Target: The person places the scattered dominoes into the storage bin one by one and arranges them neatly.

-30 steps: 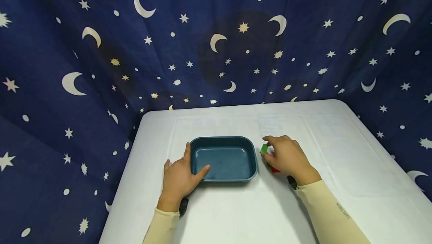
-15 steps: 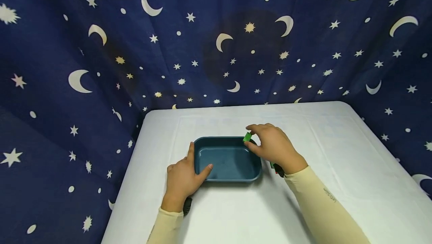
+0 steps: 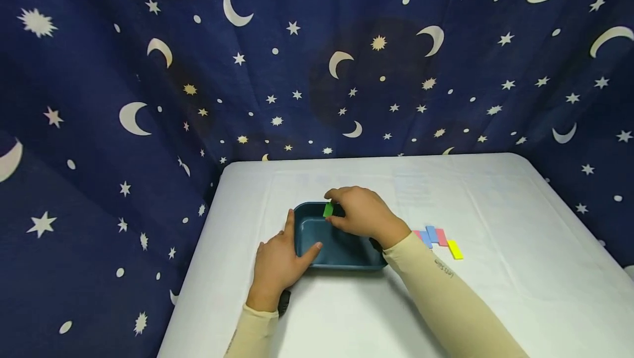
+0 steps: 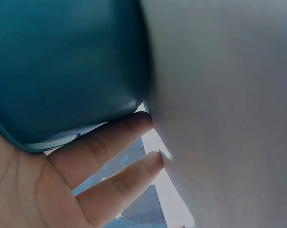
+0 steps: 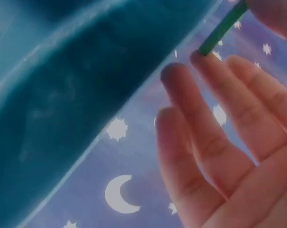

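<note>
A dark teal rectangular tray (image 3: 339, 245) stands on the white table. My left hand (image 3: 278, 267) rests at its left front corner, thumb over the rim. In the left wrist view, straight fingers (image 4: 103, 145) lie along the outer wall of the tray (image 4: 62, 57). Above the back part of the tray, my right hand (image 3: 366, 212) pinches a thin green rectangular block (image 3: 328, 209) between thumb and fingertip. The right wrist view shows this green block (image 5: 223, 28) edge-on, with the other fingers spread loosely. The tray's right side is partly hidden by the right hand and wrist.
To the right of the tray lie several flat blocks: a blue one (image 3: 432, 233), a pink one (image 3: 441, 237) and a yellow one (image 3: 455, 249) among them. The right forearm covers part of this group. A dark blue curtain (image 3: 297, 72) hangs behind the table.
My right hand has carried the green block leftward from beside the tray to above it. The blocks on the right have come into view. The left hand stays at the tray's corner.
</note>
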Available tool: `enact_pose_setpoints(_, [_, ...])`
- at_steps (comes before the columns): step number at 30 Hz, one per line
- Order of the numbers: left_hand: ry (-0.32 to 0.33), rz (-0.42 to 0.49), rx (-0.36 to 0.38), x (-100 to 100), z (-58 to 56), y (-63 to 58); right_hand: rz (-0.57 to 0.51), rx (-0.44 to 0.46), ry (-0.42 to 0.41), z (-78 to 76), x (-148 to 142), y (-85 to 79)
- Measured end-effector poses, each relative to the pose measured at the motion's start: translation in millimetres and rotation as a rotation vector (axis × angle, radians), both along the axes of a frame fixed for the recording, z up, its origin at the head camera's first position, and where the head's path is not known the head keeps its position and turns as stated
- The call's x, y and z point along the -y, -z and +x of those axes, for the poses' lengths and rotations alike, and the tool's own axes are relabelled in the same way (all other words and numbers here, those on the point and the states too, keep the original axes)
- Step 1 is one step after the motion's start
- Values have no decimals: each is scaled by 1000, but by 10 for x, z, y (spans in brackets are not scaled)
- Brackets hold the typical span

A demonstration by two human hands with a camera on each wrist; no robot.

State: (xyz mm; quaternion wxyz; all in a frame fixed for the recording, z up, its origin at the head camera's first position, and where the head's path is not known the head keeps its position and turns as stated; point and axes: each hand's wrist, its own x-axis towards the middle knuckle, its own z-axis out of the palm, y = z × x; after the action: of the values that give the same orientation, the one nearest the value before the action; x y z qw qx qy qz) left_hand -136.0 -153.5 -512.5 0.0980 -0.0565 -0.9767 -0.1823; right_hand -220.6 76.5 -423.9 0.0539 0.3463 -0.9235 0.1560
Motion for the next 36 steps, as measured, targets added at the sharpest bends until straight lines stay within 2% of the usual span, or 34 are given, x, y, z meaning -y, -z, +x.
enact_pose_setpoints(7, [9, -5, 2, -42, -12, 7, 140, 76, -64, -45, 337, 141])
enact_pose_setpoints(11, [4, -3, 10, -68, -21, -6, 197, 84, -60, -91, 469, 193])
enact_pose_setpoints(19, [8, 18, 5, -114, -4, -11, 285, 155, -43, -157, 623, 323])
enact_pose_setpoints(26, [-5, 6, -11, -91, 36, -22, 319, 147, -27, -185, 680, 404])
enact_pose_setpoints(30, [-5, 6, -29, -56, 34, -35, 321, 143, -15, -201, 731, 388])
enact_pose_setpoints(36, [-12, -5, -7, -6, 24, -28, 326, 169, -12, -184, 796, 345])
